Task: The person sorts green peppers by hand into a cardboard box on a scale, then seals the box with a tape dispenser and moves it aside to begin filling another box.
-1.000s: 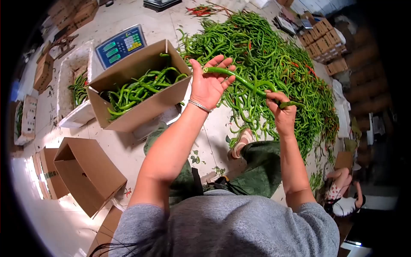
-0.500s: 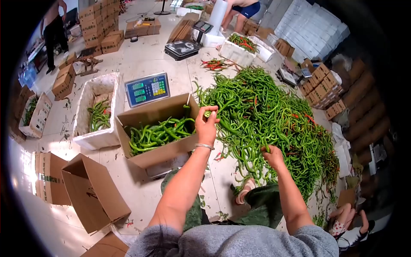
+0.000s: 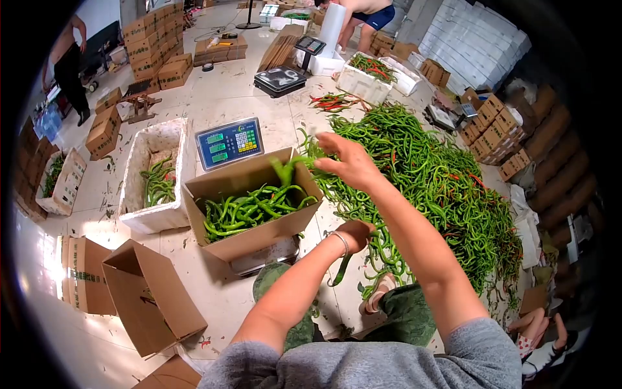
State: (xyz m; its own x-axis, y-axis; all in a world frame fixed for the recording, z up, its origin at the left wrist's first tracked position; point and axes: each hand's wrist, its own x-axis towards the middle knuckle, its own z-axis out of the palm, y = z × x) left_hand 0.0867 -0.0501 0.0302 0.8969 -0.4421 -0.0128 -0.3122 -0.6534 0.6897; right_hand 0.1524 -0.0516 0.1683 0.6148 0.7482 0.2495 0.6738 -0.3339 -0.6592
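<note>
My right hand (image 3: 352, 161) is held out beside the open cardboard box (image 3: 272, 232), fingers apart. Just past its fingertips, blurred green chili peppers (image 3: 283, 170) are in the air over the box's right end. More green chilies (image 3: 249, 209) lie inside. Lower down, between the box and the big chili pile (image 3: 414, 175), my left hand (image 3: 354, 235), with a bracelet at the wrist, is closed. A dark green chili (image 3: 339, 270) hangs from it; its fingers are partly hidden. The box rests on a scale, whose display (image 3: 228, 144) stands behind it.
A white foam box (image 3: 152, 214) with some chilies stands left of the cardboard box. An open carton (image 3: 152, 295) lies at lower left. Another scale (image 3: 280, 80) and a chili-filled foam box (image 3: 366, 79) are farther back. Two people stand in the background; another is at lower right.
My right hand has moved from the pile up and left to the box, and chilies have left it. My left hand has come down and right, away from the box.
</note>
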